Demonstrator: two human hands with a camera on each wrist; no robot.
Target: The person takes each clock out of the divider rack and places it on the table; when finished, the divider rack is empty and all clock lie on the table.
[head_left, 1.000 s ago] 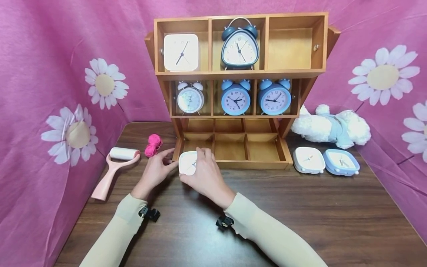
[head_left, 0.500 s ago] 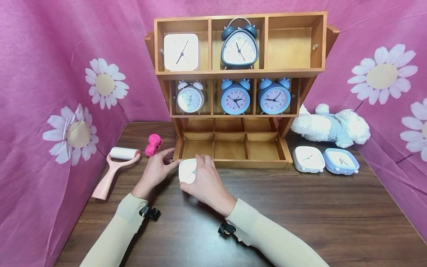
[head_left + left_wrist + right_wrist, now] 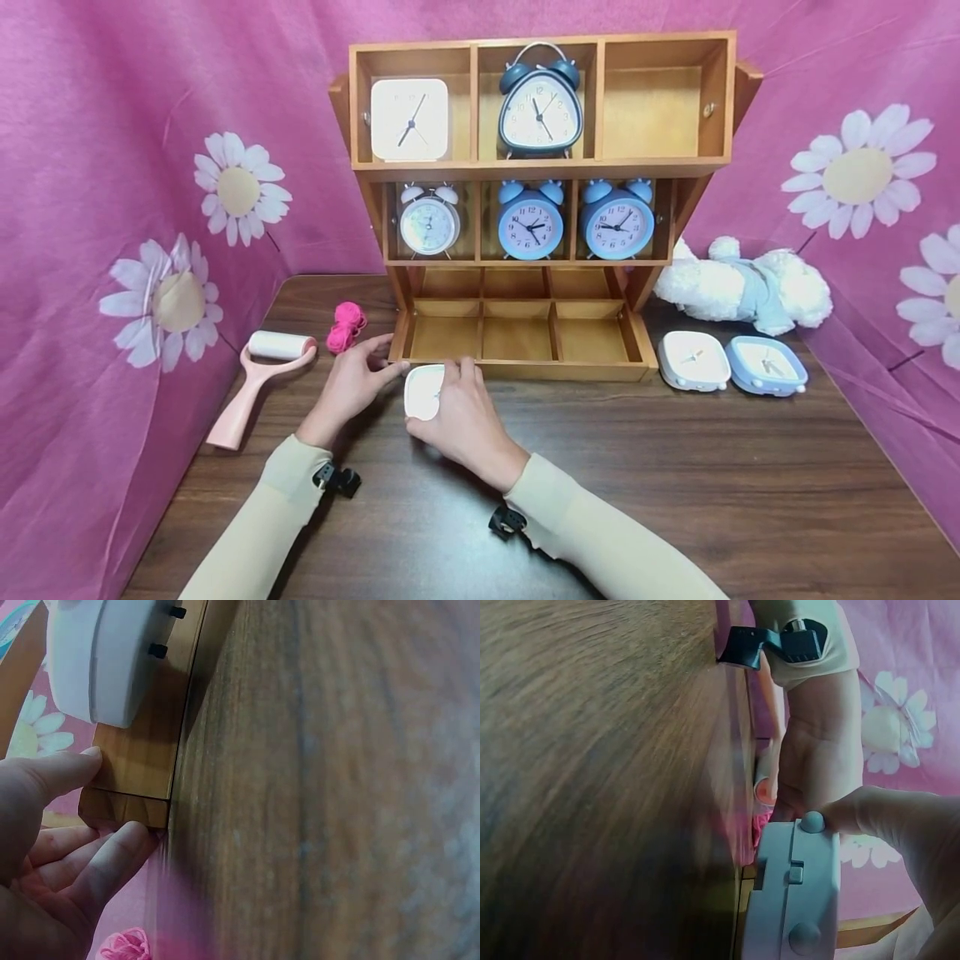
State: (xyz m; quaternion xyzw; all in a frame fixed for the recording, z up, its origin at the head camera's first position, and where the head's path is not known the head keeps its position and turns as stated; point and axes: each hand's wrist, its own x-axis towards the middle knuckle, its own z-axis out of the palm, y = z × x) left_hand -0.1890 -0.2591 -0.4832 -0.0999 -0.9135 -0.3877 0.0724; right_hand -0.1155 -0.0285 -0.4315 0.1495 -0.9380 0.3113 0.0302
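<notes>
My right hand (image 3: 472, 417) grips a small white square alarm clock (image 3: 424, 392) by its edges, above the table in front of the rack's left bottom compartment. Round feet and a small switch on the clock (image 3: 795, 877) show in the right wrist view; the palm side of the hand hides part of its dial. At the front left corner of the wooden display rack (image 3: 525, 371), my left hand (image 3: 348, 392) holds on with thumb and fingers either side of the corner. The left wrist view has that wooden corner (image 3: 124, 808) between the thumb and fingertips.
Alarm clocks stand in the upper two tiers, such as a dark triangular one (image 3: 540, 117). White (image 3: 693, 362) and blue (image 3: 767, 367) clocks lie right of the rack, near a plush toy (image 3: 742, 283). Pink yarn (image 3: 347, 327) and a pink-handled roller (image 3: 251, 392) lie left.
My right hand has brought the white alarm clock down from the rack's front edge toward me, and the clock's face has tilted a little. The left hand stays at the rack's corner.
</notes>
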